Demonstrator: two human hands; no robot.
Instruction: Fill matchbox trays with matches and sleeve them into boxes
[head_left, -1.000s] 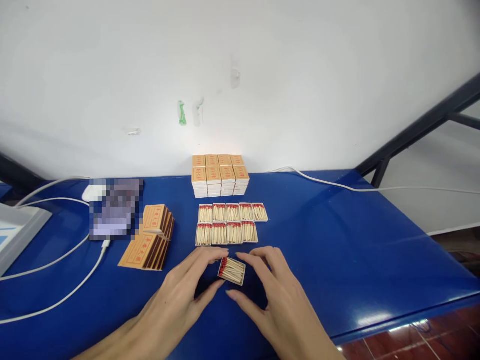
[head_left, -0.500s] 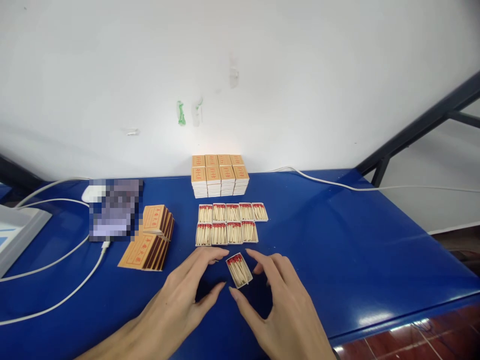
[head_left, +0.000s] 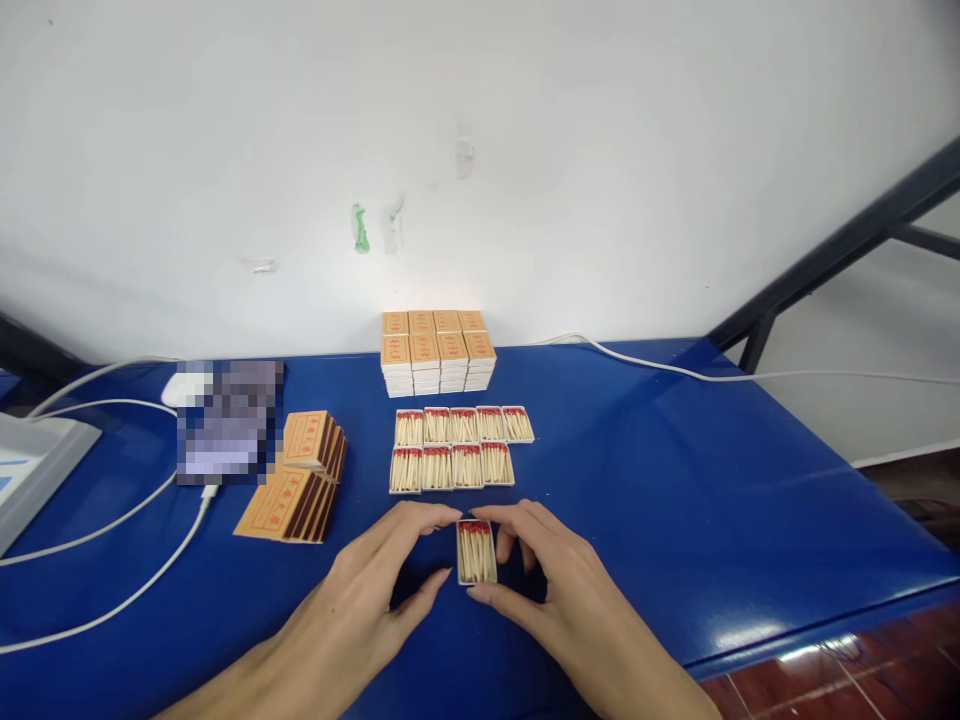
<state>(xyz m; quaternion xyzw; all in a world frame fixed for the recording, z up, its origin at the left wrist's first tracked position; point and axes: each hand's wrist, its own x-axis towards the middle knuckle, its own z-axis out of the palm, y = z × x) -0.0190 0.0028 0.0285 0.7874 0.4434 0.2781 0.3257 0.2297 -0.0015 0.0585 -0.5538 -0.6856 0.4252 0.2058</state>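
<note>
A small white tray of red-tipped matches [head_left: 476, 552] lies on the blue table [head_left: 675, 480] between my two hands, its red heads pointing away from me. My right hand [head_left: 555, 590] pinches it, the thumb at its near end and the forefinger at its far end. My left hand [head_left: 375, 590] rests beside the tray's left side, fingers curved, with a fingertip at its far corner. Just beyond lie two rows of several open match trays [head_left: 457, 445].
A block of stacked closed matchboxes [head_left: 439, 350] stands at the wall. Empty orange sleeves [head_left: 300, 475] lie in piles at the left, beside a blurred device [head_left: 229, 420] with a white cable [head_left: 112, 600]. A grey box [head_left: 30, 460] sits at the far left.
The match tray has turned from slanting to straight, heads away from me. My right hand closed round its ends; my left forefinger moved up to its far corner.
</note>
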